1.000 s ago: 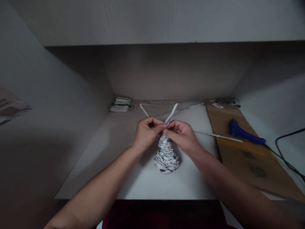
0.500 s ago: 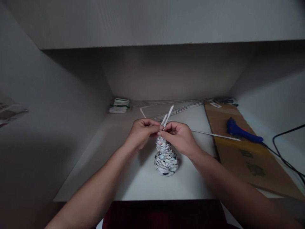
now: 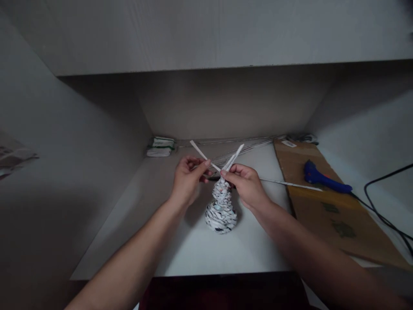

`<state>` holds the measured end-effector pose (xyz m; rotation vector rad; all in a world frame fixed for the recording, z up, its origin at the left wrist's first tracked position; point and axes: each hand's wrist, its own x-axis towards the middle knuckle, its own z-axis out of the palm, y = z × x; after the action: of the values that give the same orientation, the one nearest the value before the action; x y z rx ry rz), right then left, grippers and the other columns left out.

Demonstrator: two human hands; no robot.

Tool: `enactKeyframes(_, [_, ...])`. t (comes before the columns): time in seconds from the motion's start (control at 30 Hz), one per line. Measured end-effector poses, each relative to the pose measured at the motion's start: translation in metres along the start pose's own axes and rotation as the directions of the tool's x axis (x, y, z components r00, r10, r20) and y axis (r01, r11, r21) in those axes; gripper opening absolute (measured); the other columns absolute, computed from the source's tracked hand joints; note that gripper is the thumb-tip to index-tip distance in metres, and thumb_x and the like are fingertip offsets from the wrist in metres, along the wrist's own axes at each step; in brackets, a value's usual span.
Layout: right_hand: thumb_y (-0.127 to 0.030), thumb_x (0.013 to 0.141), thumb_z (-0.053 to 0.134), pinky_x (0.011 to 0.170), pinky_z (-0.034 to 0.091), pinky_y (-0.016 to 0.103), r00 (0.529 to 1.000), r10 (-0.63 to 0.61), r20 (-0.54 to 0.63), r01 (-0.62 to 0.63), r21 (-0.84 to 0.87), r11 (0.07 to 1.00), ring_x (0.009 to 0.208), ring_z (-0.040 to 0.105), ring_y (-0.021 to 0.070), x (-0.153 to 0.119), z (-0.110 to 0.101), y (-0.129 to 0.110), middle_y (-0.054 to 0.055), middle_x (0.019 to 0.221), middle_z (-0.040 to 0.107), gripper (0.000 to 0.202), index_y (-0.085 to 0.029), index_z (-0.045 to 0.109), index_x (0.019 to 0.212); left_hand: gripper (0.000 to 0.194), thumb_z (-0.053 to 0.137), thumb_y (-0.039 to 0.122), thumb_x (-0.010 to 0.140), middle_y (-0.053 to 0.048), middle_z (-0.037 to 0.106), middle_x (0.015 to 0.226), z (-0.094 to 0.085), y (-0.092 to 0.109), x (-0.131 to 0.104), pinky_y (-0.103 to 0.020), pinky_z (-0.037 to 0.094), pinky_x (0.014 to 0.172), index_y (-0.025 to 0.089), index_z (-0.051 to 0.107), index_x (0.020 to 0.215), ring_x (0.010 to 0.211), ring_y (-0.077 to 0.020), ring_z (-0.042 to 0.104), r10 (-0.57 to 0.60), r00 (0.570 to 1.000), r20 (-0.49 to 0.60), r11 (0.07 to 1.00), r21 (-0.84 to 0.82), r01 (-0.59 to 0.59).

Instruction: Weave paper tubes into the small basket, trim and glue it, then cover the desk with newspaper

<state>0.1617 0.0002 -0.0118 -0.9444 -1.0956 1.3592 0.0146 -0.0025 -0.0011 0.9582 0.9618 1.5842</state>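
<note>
A woven paper figure (image 3: 221,216) with a round lower body and a smaller upper part stands on the white surface, tilted slightly. From its top several rolled paper strips stick out. My left hand (image 3: 190,176) pinches one paper strip (image 3: 198,149) between thumb and fingers, drawing it out to the upper left. My right hand (image 3: 247,183) grips the top of the figure, where the strips come together. Two other strips (image 3: 238,152) point up and to the right beside its fingers.
A blue glue gun (image 3: 325,178) with a black cable lies on a cardboard sheet (image 3: 309,211) at the right. Long paper sticks (image 3: 258,144) lie at the back, and one (image 3: 290,184) reaches onto the cardboard. A white and green packet (image 3: 160,147) rests at the back left.
My left hand has moved slightly left, away from the figure's top, pulling one strip out to the upper left. The figure has shifted a little and its other strips lean further right.
</note>
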Motion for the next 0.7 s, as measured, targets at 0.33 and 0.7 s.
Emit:
enactKeyframes(0.33, [-0.037, 0.067, 0.079, 0.056, 0.040, 0.026, 0.988, -0.138, 0.075, 0.146, -0.107, 0.983, 0.058, 0.051, 0.0118, -0.005, -0.002, -0.002, -0.002, 0.064, 0.061, 0.026, -0.018, 0.061, 0.069, 0.024, 0.085, 0.027, 0.059, 0.000, 0.064, 0.067, -0.001, -0.003, -0.005, -0.013, 0.038, 0.039, 0.013, 0.071, 0.072, 0.055, -0.0058, 0.055, -0.212, 0.958, 0.195, 0.977, 0.072, 0.201])
enactKeyframes(0.7, [-0.037, 0.075, 0.073, 0.057, 0.040, 0.024, 0.979, -0.186, 0.084, 0.198, -0.168, 0.966, 0.060, 0.052, 0.0112, -0.003, -0.003, -0.003, -0.002, 0.066, 0.060, 0.023, -0.018, 0.061, 0.071, 0.026, 0.082, 0.030, 0.063, -0.001, 0.066, 0.071, 0.006, -0.002, -0.012, -0.017, 0.052, 0.045, 0.013, 0.065, 0.074, 0.060, -0.0099, 0.060, -0.108, 0.985, 0.136, 0.990, 0.107, 0.093])
